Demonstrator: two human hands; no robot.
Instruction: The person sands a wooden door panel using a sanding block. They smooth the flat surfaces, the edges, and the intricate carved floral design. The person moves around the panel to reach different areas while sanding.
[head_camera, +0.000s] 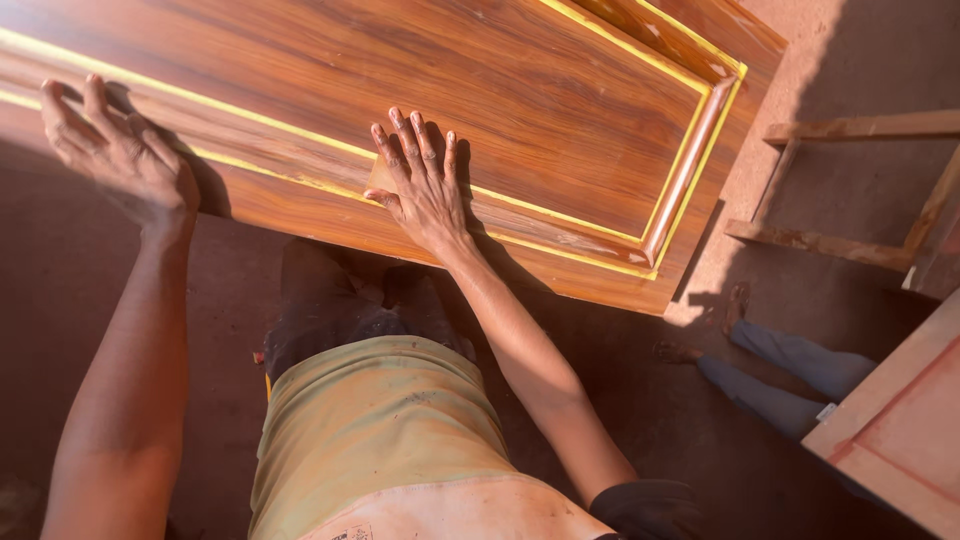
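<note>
1. A big brown wooden door with yellow lines lies flat, up off the dusty floor.
2. The right hand lies flat on the door's raised trim, fingers spread, holding nothing.
3. The left hand rests open on the door's near edge.
4. Another person's legs and a wooden frame are off to the right.

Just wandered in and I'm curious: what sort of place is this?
Probably a carpentry or door-making workshop. Both hands rest flat on a varnished wooden door panel with yellow-edged moulding, a bare timber frame stands on the dusty earth floor, and another unfinished panel lies nearby.
</note>
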